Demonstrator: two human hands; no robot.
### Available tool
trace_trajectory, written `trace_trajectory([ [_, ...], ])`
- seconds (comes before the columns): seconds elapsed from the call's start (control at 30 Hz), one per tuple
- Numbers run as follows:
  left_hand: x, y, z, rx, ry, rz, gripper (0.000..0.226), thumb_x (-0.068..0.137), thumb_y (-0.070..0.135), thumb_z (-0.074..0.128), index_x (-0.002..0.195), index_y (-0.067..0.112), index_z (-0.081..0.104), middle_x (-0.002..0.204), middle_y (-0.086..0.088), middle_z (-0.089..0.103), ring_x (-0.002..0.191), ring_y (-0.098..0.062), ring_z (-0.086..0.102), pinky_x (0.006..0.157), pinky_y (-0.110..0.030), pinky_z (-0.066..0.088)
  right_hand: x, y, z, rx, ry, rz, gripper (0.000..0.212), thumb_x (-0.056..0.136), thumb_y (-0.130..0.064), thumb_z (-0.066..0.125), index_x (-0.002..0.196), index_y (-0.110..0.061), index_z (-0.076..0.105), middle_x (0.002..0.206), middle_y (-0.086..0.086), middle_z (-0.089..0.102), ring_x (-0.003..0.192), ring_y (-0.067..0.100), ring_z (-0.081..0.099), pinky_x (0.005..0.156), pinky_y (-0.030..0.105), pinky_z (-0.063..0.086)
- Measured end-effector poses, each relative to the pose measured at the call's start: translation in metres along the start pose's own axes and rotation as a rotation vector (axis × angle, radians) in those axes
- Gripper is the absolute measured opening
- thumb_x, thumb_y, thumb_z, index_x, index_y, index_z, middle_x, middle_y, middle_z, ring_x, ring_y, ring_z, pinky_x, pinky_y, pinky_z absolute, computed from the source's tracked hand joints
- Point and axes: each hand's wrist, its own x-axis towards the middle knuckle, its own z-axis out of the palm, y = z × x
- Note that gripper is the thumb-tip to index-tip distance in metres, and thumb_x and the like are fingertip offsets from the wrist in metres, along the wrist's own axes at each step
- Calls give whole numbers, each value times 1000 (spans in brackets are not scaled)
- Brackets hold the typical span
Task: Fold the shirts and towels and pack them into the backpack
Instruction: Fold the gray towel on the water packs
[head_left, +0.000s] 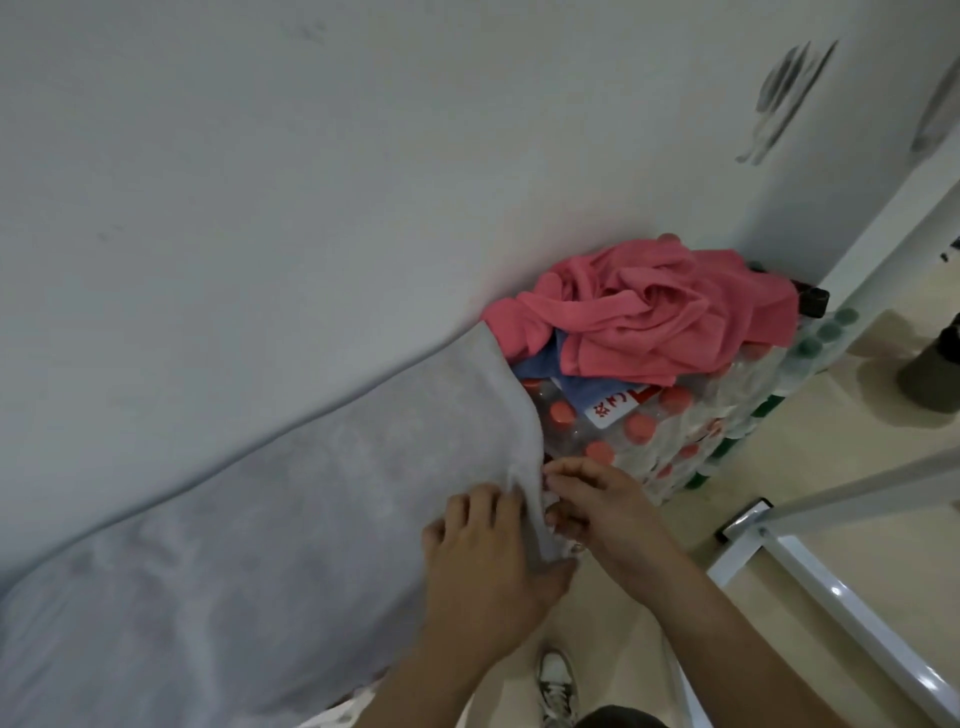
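Observation:
A large grey towel lies spread over a surface against the wall. My left hand lies on its right edge, fingers on top and thumb under the hem. My right hand pinches the same edge just to the right. A crumpled pink shirt sits on a stack of bottle packs, with a blue cloth partly under it. No backpack is in view.
Shrink-wrapped packs of red-capped bottles stand in the corner by the white wall. A white metal frame crosses the floor at right. A dark round object stands at far right. My shoe is below.

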Motion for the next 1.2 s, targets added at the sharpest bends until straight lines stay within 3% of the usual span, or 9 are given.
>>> trace_trajectory([
  [0.13, 15, -4, -2, -271, -17, -139, 30, 75, 47, 49, 60, 24, 37, 70, 7, 46, 71, -18, 50, 60, -31, 36, 5, -6, 4, -147, -56, -97, 20, 94, -1, 53, 103, -11, 68, 91, 6, 73, 69, 11, 65, 58, 17, 48],
  [0.27, 21, -26, -10, -714, -124, -302, 30, 83, 26, 56, 62, 7, 48, 52, 1, 44, 49, -8, 40, 49, -22, 31, 19, -10, 3, -293, 68, -152, 27, 94, -3, 53, 110, -22, 62, 101, -9, 67, 91, 4, 63, 70, 11, 47],
  [0.37, 25, -34, -14, -841, -154, -347, 31, 82, 23, 53, 55, 12, 41, 49, 5, 37, 47, -9, 34, 51, -30, 29, 30, -19, 15, -270, -63, -157, 24, 96, -12, 52, 114, -28, 57, 102, -19, 63, 95, -4, 60, 75, 10, 48],
  [0.53, 27, -34, -8, -878, -174, -366, 29, 85, 23, 47, 63, 4, 51, 56, -11, 46, 52, -14, 43, 53, -33, 33, 51, -29, 29, -321, -115, -80, 24, 89, -15, 64, 113, -15, 60, 108, 1, 68, 100, 15, 65, 86, 29, 55],
  [0.7, 26, -25, -11, -642, -126, -167, 31, 77, 34, 38, 64, 10, 54, 65, -4, 55, 59, -11, 47, 59, -29, 36, 60, -42, 15, -803, -18, -254, 29, 83, -17, 65, 112, -13, 62, 105, -1, 68, 94, 16, 63, 84, 37, 52],
  [0.83, 15, 1, -10, -180, -13, 78, 50, 81, 46, 33, 124, 27, 48, 119, 3, 50, 100, -18, 48, 79, -37, 47, 60, -53, -2, -1058, 27, -311, 41, 82, -24, 69, 120, -15, 55, 113, 0, 64, 98, 18, 60, 82, 31, 46],
  [0.93, 25, 29, -4, -179, 47, 242, 48, 84, 37, 37, 127, 20, 45, 108, -2, 50, 92, -19, 48, 72, -34, 48, 67, -62, -9, -1093, -43, -232, 40, 84, -25, 67, 121, -15, 56, 109, 1, 63, 88, 13, 54, 74, 25, 38],
  [1.07, 49, 39, 5, -568, 21, -32, 35, 85, 43, 49, 107, 16, 47, 85, 4, 53, 73, -14, 52, 61, -31, 43, 76, -69, -12, -1109, -117, -212, 17, 83, -20, 66, 90, -4, 67, 88, 12, 69, 77, 20, 61, 69, 40, 47],
  [1.2, 66, 47, 1, -610, 17, -243, 38, 82, 41, 63, 99, 21, 36, 74, 5, 58, 64, -17, 58, 49, -31, 38, 79, -71, -10, -1140, -161, -155, 22, 82, -17, 58, 71, 3, 56, 64, 18, 54, 58, 22, 47, 54, 39, 40],
])
